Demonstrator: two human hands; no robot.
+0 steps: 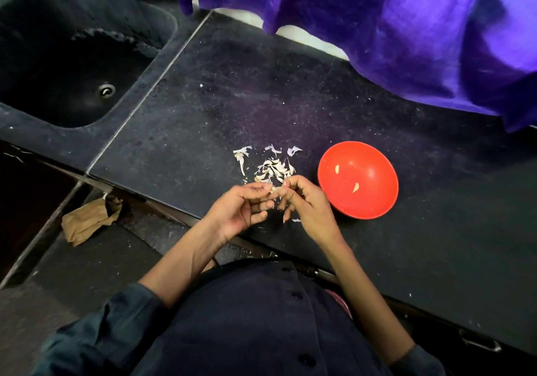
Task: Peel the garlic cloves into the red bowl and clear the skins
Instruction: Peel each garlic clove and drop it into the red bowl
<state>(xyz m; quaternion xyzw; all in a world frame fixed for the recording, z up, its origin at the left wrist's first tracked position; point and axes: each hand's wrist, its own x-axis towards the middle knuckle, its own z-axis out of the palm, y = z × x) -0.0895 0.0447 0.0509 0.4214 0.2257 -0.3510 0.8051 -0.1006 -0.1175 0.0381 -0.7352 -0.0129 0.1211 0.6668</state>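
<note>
From the head camera, the left hand (241,207) and right hand (305,201) pinched one garlic clove (274,190) between their fingertips above the counter (203,108), the red bowl (358,179) lying just beside the nearer right hand.

Readable text: I find none anywhere in my head view.
Red bowl (357,179): plain inside, no mark or brand that I can see.
Table (261,99): bare dark surface, no label.
Brown paper bag (87,220): no print I can read.
</note>
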